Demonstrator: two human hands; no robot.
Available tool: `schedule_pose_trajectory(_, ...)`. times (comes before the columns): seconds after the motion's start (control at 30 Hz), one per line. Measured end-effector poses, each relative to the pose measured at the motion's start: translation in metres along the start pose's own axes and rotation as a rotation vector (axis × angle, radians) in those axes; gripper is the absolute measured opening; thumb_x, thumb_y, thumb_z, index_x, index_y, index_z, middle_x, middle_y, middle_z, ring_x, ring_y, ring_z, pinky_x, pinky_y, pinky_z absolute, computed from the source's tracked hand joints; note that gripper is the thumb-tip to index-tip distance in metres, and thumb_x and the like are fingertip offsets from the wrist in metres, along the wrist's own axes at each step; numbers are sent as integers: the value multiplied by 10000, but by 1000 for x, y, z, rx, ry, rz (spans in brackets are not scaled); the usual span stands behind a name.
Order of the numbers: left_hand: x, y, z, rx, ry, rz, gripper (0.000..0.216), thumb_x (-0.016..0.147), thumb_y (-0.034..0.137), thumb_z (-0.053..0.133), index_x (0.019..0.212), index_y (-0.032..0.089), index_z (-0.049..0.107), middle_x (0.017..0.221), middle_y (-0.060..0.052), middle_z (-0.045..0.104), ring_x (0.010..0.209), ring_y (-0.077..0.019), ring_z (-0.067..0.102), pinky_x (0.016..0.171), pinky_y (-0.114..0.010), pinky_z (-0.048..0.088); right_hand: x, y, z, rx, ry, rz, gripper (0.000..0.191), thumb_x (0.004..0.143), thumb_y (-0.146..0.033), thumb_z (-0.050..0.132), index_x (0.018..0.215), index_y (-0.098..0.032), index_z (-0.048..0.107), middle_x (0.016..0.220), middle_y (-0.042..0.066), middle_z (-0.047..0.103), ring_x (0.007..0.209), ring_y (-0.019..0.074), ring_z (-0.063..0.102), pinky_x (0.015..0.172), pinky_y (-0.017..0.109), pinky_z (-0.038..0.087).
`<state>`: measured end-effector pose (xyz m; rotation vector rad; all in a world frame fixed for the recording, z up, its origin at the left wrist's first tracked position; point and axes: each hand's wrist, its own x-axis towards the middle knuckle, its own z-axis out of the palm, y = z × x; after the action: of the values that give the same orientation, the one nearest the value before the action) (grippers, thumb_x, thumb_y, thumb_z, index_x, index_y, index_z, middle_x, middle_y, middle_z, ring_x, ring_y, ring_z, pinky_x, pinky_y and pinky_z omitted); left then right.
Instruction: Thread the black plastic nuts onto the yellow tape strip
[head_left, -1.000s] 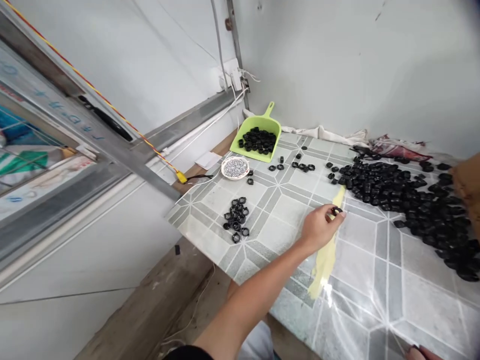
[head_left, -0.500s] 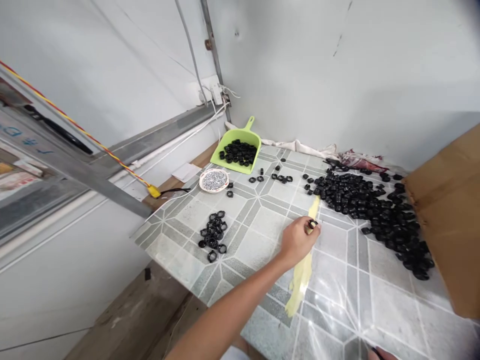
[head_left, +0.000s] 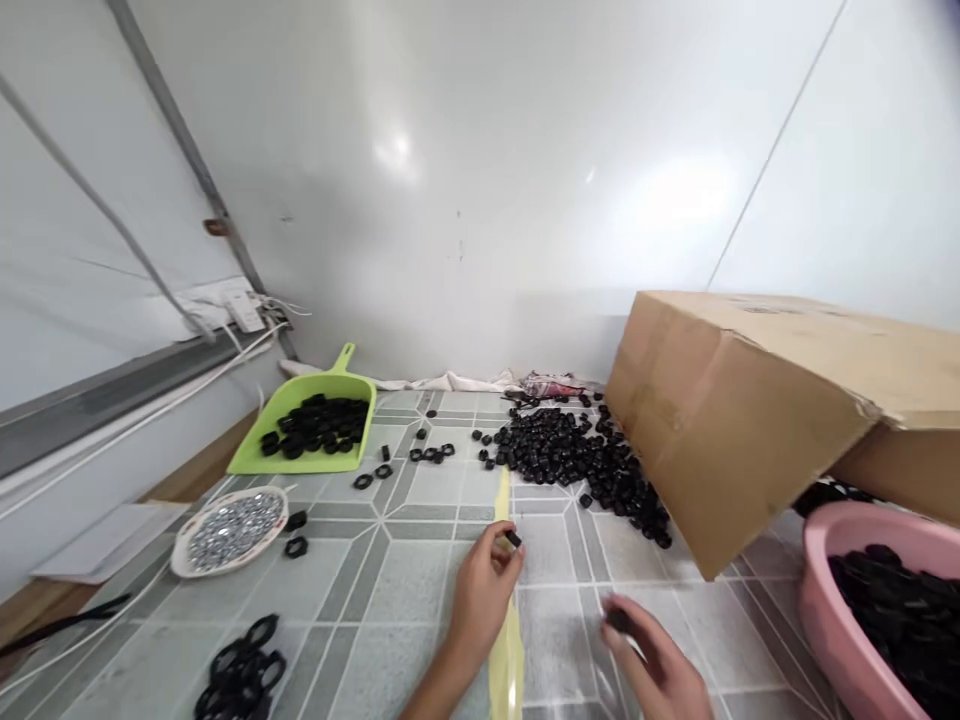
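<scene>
the left hand pinches a small black piece over the table, the right hand grips a blurred dark piece, and a black heap lies beyond both.

Bright — glare whitens the wall; the right hand is blurred

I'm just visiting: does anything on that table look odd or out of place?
A little. Some loose black rings lie scattered between the green dustpan and the heap, apart from both. The dustpan, usually for sweepings, holds black pieces. A yellow strip interrupts the tile pattern of the tabletop. Nothing looks clearly broken.
</scene>
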<state>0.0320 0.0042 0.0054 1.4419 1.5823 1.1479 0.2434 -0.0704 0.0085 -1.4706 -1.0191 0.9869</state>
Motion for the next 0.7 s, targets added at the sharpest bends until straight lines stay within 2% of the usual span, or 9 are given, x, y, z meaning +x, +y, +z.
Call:
schedule_pose_trajectory(0.03, 0, 1, -1, -22, -28, 22, 366, 882, 453, 560, 1147, 214, 642, 778, -12, 670, 720, -196, 645, 701, -304, 509, 17, -10, 15, 58, -130, -7, 435, 731, -529, 751, 1027, -211, 729, 1110, 108, 738, 1055, 341, 685, 922, 419, 571)
schedule_pose_trajectory(0.1, -1, 3, -2, -60, -76, 81, 382, 903, 478, 537, 1152, 216, 660, 884, -44, 697, 778, -203, 650, 737, -314, 516, 49, -25, 41, 168, -287, -51, 438, 720, -530, 772, 989, -190, 710, 1069, 123, 735, 978, 324, 702, 909, 447, 562)
schedule_pose_trajectory(0.17, -1, 2, -3, -71, -122, 110, 382, 912, 488, 534, 1153, 226, 674, 983, -66, 708, 811, -206, 649, 770, -324, 517, 74, -28, 58, 255, -380, -77, 427, 719, -529, 782, 954, -184, 694, 1037, 118, 730, 911, 298, 707, 881, 455, 564)
schedule_pose_trajectory(0.23, -2, 0, -3, -74, -156, 80, 397, 898, 488, 570, 1194, 238, 657, 1042, -71, 712, 829, -206, 652, 787, -326, 520, 87, -23, 64, 297, -431, -71, 409, 757, -521, 760, 981, -187, 681, 1060, 116, 720, 904, 277, 703, 867, 442, 562)
schedule_pose_trajectory(0.33, -5, -2, -2, -98, -191, 38, 410, 896, 492, 582, 1208, 232, 641, 1027, -68, 722, 872, -212, 663, 807, -320, 525, 87, -14, 59, 259, -517, -56, 390, 826, -502, 706, 1056, -189, 674, 1052, 106, 722, 908, 256, 692, 857, 406, 549)
schedule_pose_trajectory(0.43, -7, -1, -1, -99, -225, 44, 369, 926, 497, 531, 1126, 214, 657, 907, -50, 717, 823, -204, 659, 761, -301, 522, 81, -12, 53, 133, -588, -130, 336, 860, -464, 682, 1064, -198, 703, 1003, 76, 719, 915, 231, 665, 848, 352, 520)
schedule_pose_trajectory(0.53, -7, 0, 0, -121, -215, 43, 349, 932, 496, 523, 1095, 210, 638, 863, -31, 689, 762, -180, 635, 694, -272, 505, 78, -13, 53, 51, -605, -233, 278, 877, -403, 674, 1076, -214, 719, 1027, 59, 695, 935, 210, 636, 839, 318, 494)
schedule_pose_trajectory(0.7, -5, 0, -2, -220, -234, 54, 353, 903, 492, 586, 1088, 194, 617, 904, -53, 673, 797, -175, 628, 684, -260, 505, 78, -5, 59, 83, -607, -261, 276, 844, -316, 702, 1097, -213, 667, 989, 42, 680, 917, 195, 626, 839, 321, 488)
